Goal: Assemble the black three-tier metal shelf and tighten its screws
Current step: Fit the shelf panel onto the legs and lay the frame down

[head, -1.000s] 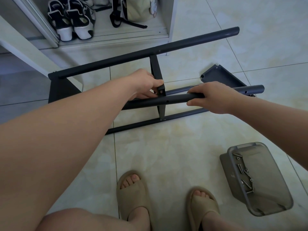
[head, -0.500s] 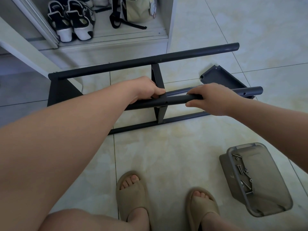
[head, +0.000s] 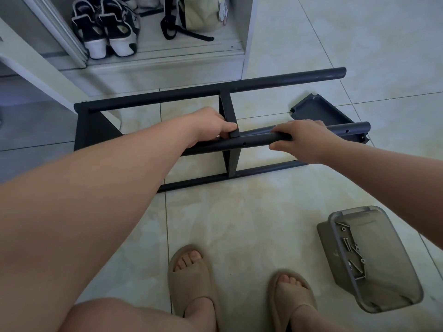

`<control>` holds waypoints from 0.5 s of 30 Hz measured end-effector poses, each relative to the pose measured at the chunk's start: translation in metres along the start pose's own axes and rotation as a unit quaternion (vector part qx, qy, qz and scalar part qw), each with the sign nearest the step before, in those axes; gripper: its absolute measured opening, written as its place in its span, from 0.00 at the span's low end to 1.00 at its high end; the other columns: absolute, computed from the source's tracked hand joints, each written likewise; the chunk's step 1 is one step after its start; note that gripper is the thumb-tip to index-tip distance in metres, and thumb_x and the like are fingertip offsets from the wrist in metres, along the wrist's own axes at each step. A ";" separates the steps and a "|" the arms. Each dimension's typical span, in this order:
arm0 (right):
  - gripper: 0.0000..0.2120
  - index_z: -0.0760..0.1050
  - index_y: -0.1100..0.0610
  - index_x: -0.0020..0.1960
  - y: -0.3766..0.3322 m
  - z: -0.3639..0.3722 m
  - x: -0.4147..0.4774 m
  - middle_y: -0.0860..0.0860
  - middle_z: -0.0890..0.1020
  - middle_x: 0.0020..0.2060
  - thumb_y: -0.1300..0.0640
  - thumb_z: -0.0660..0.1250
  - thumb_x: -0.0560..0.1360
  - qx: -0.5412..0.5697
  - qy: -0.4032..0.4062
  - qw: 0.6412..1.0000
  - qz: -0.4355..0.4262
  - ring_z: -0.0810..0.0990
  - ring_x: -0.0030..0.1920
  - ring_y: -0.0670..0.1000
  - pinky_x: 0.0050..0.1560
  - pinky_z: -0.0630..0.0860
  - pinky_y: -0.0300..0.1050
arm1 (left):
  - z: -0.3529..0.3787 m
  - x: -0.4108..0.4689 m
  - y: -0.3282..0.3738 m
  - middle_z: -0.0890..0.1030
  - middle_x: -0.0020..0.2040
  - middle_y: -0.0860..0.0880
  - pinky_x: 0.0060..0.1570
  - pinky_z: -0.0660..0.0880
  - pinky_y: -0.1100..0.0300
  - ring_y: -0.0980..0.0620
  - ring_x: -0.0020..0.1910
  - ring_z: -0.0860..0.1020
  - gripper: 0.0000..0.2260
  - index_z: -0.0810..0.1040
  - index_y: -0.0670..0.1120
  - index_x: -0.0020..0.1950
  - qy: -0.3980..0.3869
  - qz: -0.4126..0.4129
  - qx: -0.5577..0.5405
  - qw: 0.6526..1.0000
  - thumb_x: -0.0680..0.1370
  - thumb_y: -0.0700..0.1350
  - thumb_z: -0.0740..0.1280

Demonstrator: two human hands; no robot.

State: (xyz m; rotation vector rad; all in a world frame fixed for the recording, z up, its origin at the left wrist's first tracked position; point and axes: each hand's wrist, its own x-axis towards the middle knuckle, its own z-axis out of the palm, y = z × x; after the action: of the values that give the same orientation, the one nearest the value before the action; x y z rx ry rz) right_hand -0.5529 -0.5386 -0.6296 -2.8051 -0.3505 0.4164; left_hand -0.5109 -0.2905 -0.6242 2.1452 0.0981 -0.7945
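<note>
I look down at a pale, glossy tiled floor (head: pixel 239 224). The black shelf frame (head: pixel 167 97) lies on its side across the tiles ahead of me. Its far pole is near an open white cabinet (head: pixel 244 44) holding sneakers (head: pixel 107 32) and a bag (head: pixel 201 15). My left hand (head: pixel 211 127) grips a corner of the middle tier. My right hand (head: pixel 302 140) is curled round the near pole (head: pixel 254 142). A loose tier panel (head: pixel 316 111) lies just beyond it. A grey tray (head: pixel 388 255) of screws (head: pixel 352 250) sits to the right of my slippers (head: pixel 189 271). Open tile stretches away at the upper right.
</note>
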 end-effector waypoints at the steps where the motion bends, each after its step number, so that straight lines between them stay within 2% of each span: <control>1: 0.12 0.77 0.46 0.58 -0.002 0.001 0.000 0.47 0.78 0.41 0.41 0.63 0.81 -0.006 0.003 1.000 -0.003 0.73 0.45 0.50 0.56 0.58 0.48 | 0.001 0.000 0.000 0.85 0.45 0.52 0.46 0.73 0.58 0.52 0.39 0.76 0.12 0.85 0.45 0.50 0.002 0.002 0.003 1.000 0.79 0.52 0.69; 6: 0.12 0.77 0.47 0.58 -0.012 -0.001 0.001 0.49 0.79 0.44 0.41 0.62 0.82 -0.037 -0.001 0.999 -0.014 0.73 0.47 0.53 0.54 0.59 0.50 | 0.002 -0.001 -0.001 0.86 0.48 0.48 0.60 0.77 0.51 0.48 0.43 0.79 0.14 0.85 0.44 0.50 0.008 0.010 0.015 1.000 0.79 0.53 0.69; 15: 0.12 0.77 0.47 0.59 -0.020 -0.001 0.002 0.49 0.79 0.45 0.42 0.62 0.82 -0.036 -0.012 0.999 -0.004 0.74 0.47 0.54 0.56 0.60 0.52 | 0.003 -0.004 -0.004 0.85 0.51 0.45 0.63 0.75 0.47 0.43 0.50 0.81 0.15 0.85 0.44 0.51 0.010 0.019 0.022 1.000 0.80 0.55 0.67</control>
State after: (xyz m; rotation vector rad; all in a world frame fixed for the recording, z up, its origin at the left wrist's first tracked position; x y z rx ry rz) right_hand -0.5552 -0.5196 -0.6232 -2.8689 -0.3889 0.4451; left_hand -0.5170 -0.2898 -0.6259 2.1911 0.0514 -0.7600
